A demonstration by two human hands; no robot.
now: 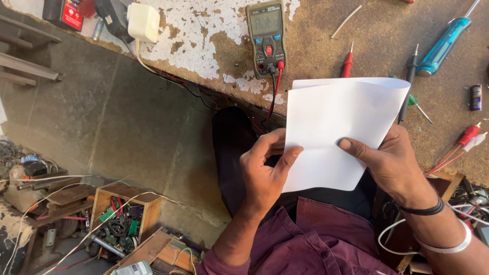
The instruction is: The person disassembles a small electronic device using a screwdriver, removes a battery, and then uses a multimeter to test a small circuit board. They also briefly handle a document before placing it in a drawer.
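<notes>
grey multimeter screen (267, 22) top-ctr, red-labelled box (64, 14) top-left

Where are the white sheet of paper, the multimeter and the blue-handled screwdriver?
White sheet of paper (331, 127): head view, middle of the sheet.
Multimeter (266, 38): head view, centre of its body.
Blue-handled screwdriver (442, 47): head view, clear blue handle.

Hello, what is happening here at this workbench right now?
A person in a maroon shirt holds a white sheet of paper with both bare hands. The left hand grips its left edge, the right hand its right side, thumb on top. The paper curls over at the top. Behind it on the worn workbench lie a multimeter with leads plugged in, a blue-handled screwdriver and a red probe.
</notes>
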